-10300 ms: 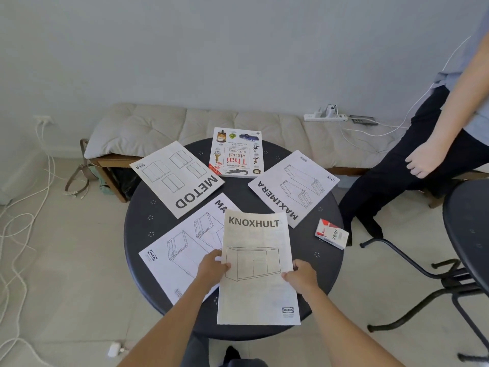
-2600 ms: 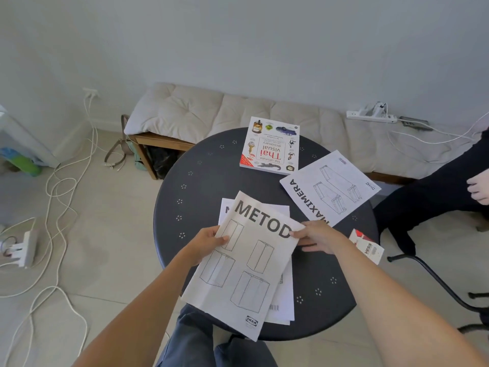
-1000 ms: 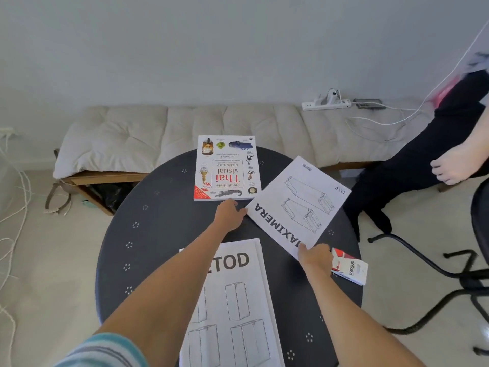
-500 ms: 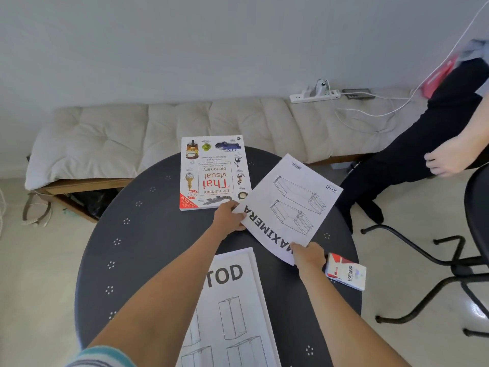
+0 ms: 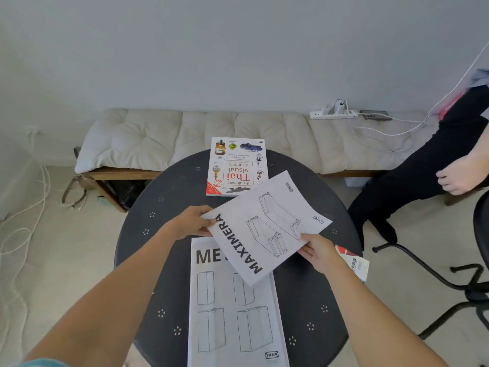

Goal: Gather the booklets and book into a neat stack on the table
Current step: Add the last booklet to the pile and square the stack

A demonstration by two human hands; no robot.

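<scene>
I have the MAXIMERA booklet (image 5: pixel 267 226) in both hands above the middle of the round dark table (image 5: pixel 137 234). My left hand (image 5: pixel 191 222) pinches its corner by the start of the title, thumb on top, fingers underneath. My right hand (image 5: pixel 318 251) grips the opposite long edge the same way — thumb on the printed face, the rest hidden below. The booklet sits skewed, its title running diagonally, and its lower corner overlaps the top of the METOD booklet (image 5: pixel 232 313), covering the last letters of that title.

The METOD booklet lies flat at the near edge of the table, long side pointing away from me, on top of at least one more sheet whose edge peeks out along its left side; I cannot tell how many are under it. Its lower end runs out of view.

The Thai visual dictionary (image 5: pixel 236 166) lies flat at the far edge of the table, its cover upside down to me. The far corner of the MAXIMERA booklet covers the dictionary's near right corner — I cannot tell whether they touch.

At the right edge of the table, just beside my right wrist, lies a small red-and-white packet (image 5: pixel 356 263), partly overhanging the rim.

Beyond the table stands a bench with a cream cushion (image 5: pixel 164 136).
</scene>
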